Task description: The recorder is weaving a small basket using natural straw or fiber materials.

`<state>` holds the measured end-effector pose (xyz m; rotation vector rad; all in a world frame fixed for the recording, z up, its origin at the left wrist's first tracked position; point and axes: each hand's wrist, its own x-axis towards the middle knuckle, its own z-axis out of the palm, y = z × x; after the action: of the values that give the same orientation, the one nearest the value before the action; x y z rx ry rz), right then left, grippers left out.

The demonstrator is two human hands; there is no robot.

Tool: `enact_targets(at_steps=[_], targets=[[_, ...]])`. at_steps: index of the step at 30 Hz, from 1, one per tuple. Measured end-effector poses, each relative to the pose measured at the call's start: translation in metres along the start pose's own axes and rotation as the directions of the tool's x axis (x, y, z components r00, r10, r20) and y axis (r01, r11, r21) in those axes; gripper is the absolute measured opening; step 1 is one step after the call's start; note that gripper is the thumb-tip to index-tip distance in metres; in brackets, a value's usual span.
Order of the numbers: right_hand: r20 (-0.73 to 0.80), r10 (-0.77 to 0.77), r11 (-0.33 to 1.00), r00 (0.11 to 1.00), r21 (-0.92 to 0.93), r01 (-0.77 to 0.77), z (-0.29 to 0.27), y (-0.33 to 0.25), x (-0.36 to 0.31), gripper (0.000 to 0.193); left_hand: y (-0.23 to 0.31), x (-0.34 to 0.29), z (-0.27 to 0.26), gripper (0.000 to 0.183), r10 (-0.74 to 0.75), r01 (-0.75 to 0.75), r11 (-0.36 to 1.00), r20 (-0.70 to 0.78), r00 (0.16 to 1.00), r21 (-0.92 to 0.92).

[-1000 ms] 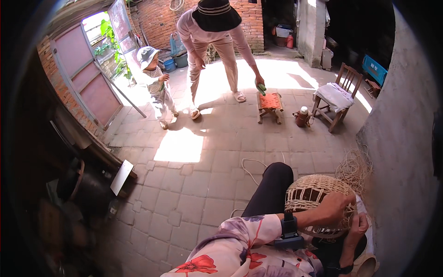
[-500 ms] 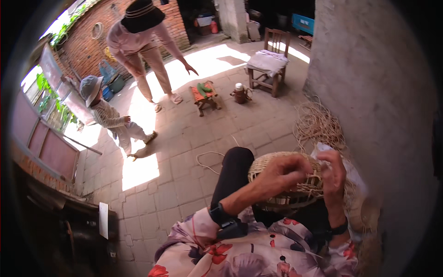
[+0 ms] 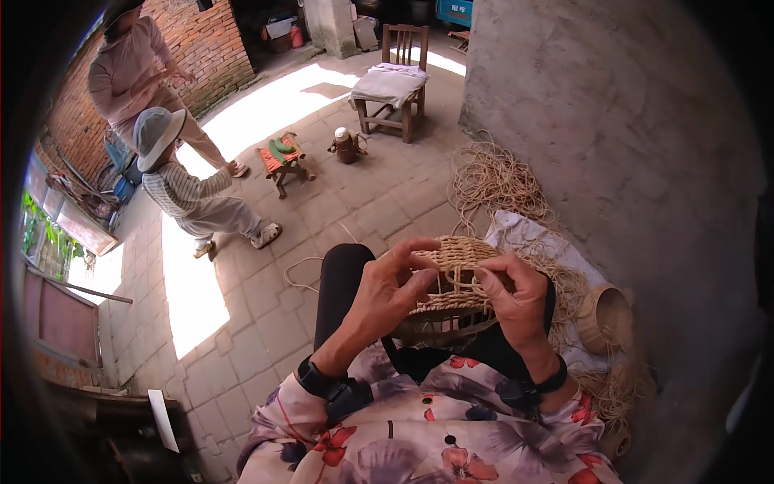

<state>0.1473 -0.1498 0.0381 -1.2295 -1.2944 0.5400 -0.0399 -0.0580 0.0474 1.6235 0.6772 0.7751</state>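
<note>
A pale woven basket (image 3: 461, 252) rests on my lap, its side an open lattice of straw-coloured cord. My left hand (image 3: 387, 290) is at its left side, fingers curled and thumb against the weave, loosely gripping it. On the opposite side my right hand (image 3: 520, 298) pinches a cord strand (image 3: 461, 278) of the weave between thumb and forefinger. The fingertips hide part of the strand. Both wrists wear dark bands. Beneath the basket lie my dark-trousered legs.
Tangled cord (image 3: 496, 177) is heaped by the grey wall, beside a white sheet (image 3: 556, 262) and a small woven basket (image 3: 605, 319). Ahead stand a wooden chair (image 3: 395, 85), a brown jug (image 3: 347, 148) and an orange-topped stool (image 3: 282, 165) with green vegetables. Two people (image 3: 189, 189) are at left.
My view has swung right. My hands have come down from above the basket onto its weave. The standing person has straightened and drawn back from the stool; the small person has stepped towards it.
</note>
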Motion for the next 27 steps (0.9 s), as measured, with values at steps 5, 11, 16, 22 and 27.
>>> enact_targets(at_steps=[5,11,16,22,27], targets=[[0.039,-0.11,0.887,0.993,-0.448,0.116,0.006,0.031,-0.004,0.008,-0.048,-0.005,0.011,0.042,0.249,-0.228,0.833,0.027,0.968,0.505],[0.095,-0.148,0.859,0.984,-0.481,0.175,0.023,0.052,-0.002,0.009,-0.054,-0.004,0.027,0.072,0.261,-0.291,0.632,0.156,0.953,0.718],[0.143,-0.14,0.817,0.98,-0.542,0.196,0.025,0.05,-0.006,0.009,-0.067,0.004,0.035,0.069,0.299,-0.273,0.683,0.081,0.951,0.677],[0.132,-0.297,0.707,0.946,-0.636,0.311,0.019,0.025,0.0,0.019,-0.076,0.002,0.024,0.047,0.283,-0.25,0.861,-0.009,0.959,0.443],[-0.017,-0.251,0.821,0.968,-0.534,0.203,-0.003,0.017,0.009,0.024,-0.053,-0.024,-0.043,0.021,-0.267,0.25,0.756,0.064,0.962,-0.605]])
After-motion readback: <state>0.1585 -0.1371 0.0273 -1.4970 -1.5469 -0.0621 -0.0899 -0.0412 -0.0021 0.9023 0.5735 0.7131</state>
